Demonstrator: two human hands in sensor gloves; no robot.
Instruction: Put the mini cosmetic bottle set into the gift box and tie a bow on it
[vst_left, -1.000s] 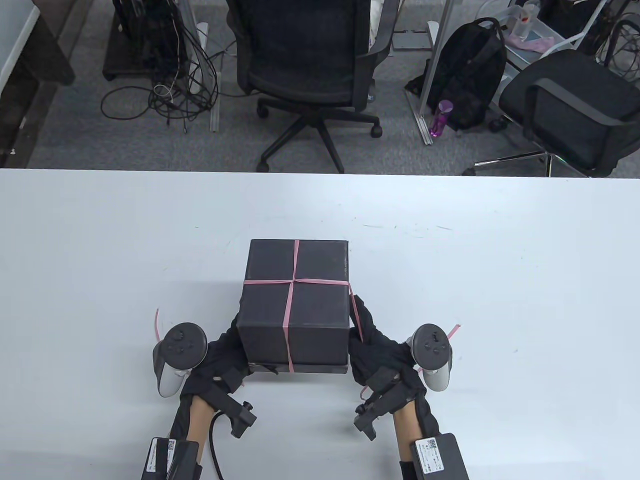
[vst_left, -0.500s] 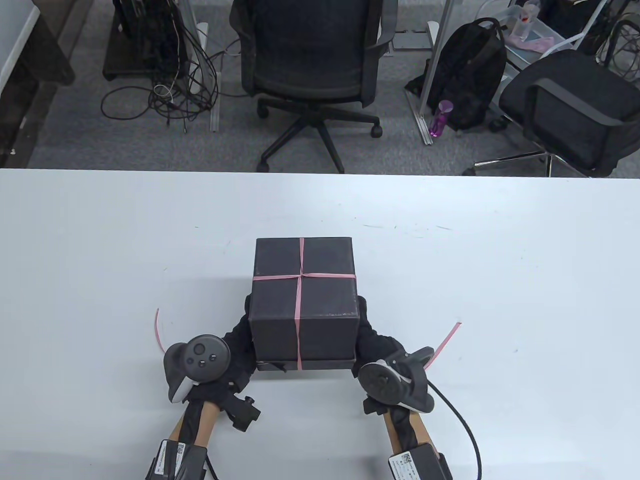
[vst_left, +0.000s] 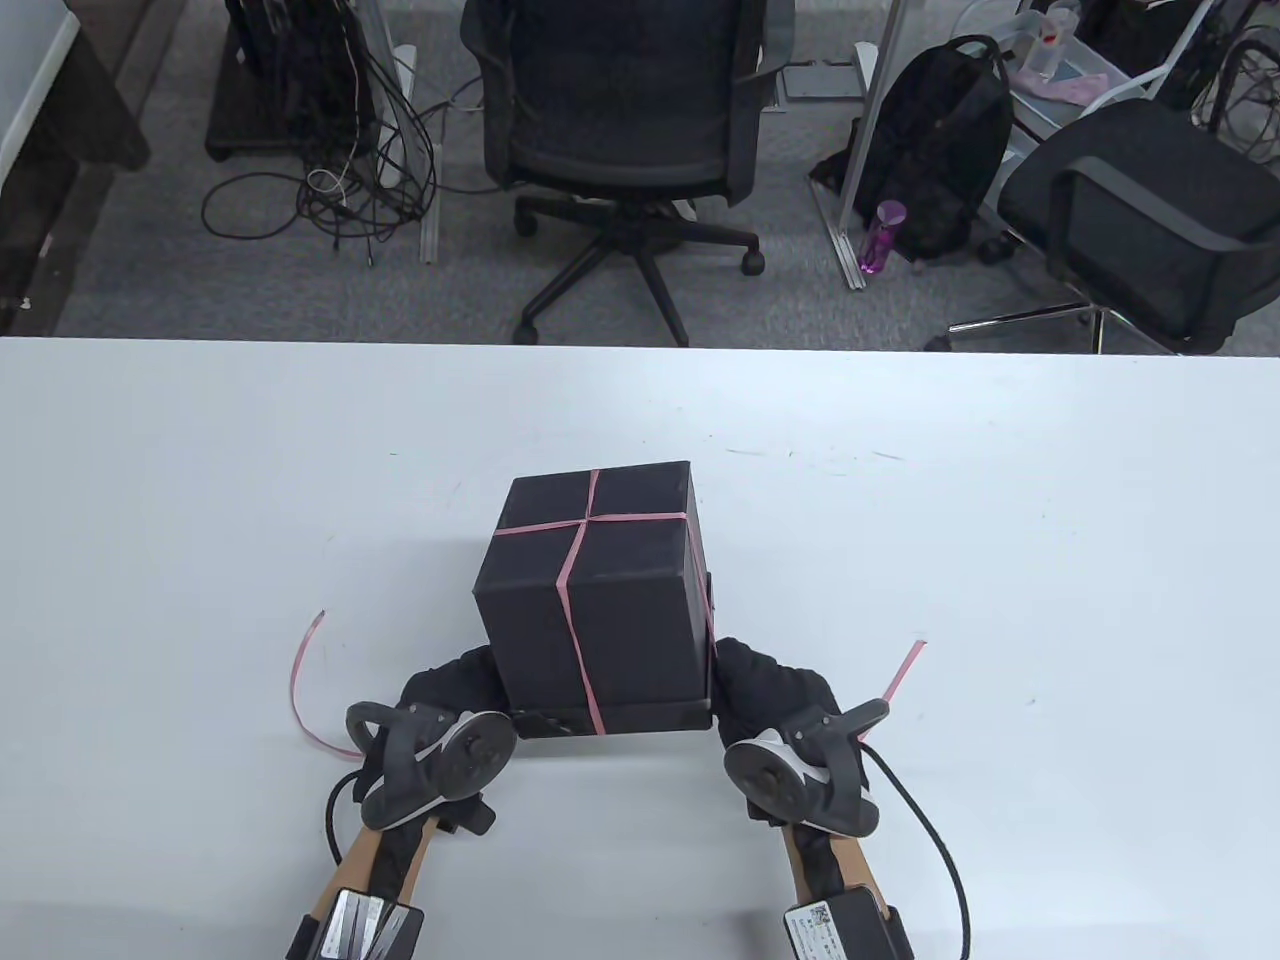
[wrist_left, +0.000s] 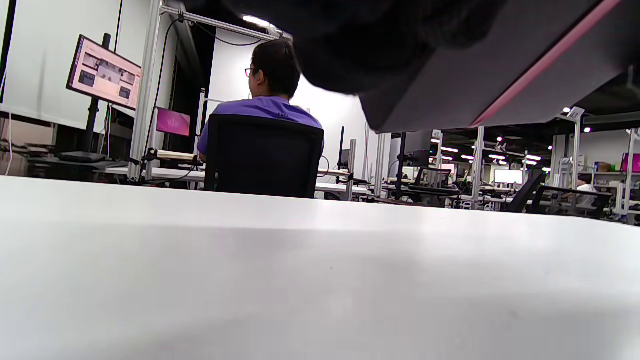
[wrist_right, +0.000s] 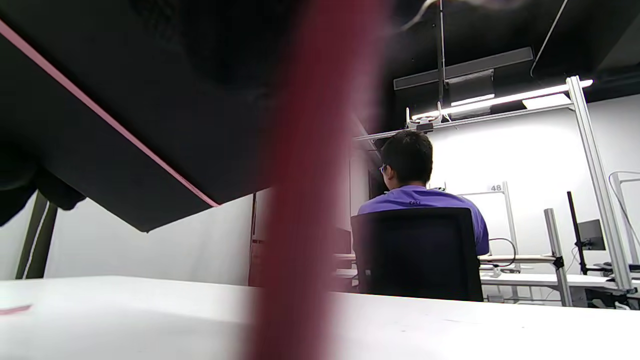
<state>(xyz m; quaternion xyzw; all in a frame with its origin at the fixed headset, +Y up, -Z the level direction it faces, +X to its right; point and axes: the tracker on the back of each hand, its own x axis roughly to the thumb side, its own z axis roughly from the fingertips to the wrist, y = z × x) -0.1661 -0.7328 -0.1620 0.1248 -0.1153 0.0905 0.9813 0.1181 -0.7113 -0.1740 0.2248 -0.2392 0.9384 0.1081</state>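
A black gift box (vst_left: 600, 590) with its lid on is bound by a thin pink ribbon (vst_left: 572, 560) that crosses on top. The box is tipped, its near edge raised off the white table (vst_left: 1000, 550). My left hand (vst_left: 450, 685) grips its lower left corner and my right hand (vst_left: 770, 685) its lower right; the fingertips are hidden under the box. Loose ribbon tails (vst_left: 300, 690) trail out beside each hand. In the left wrist view the box underside (wrist_left: 475, 85) hangs above the table. A blurred ribbon strip (wrist_right: 305, 200) hangs before the right wrist camera. No bottles show.
A black office chair (vst_left: 620, 120) stands beyond the far table edge, with a second chair (vst_left: 1130, 220) and a backpack (vst_left: 940, 150) to the right. A person in a purple shirt (wrist_left: 260, 107) sits at another desk, back turned.
Both hands have turned palm-inward and slid lower at the box's near corners. The box's near side has risen, so it tips away and turns slightly; the ribbon tails shifted with it.
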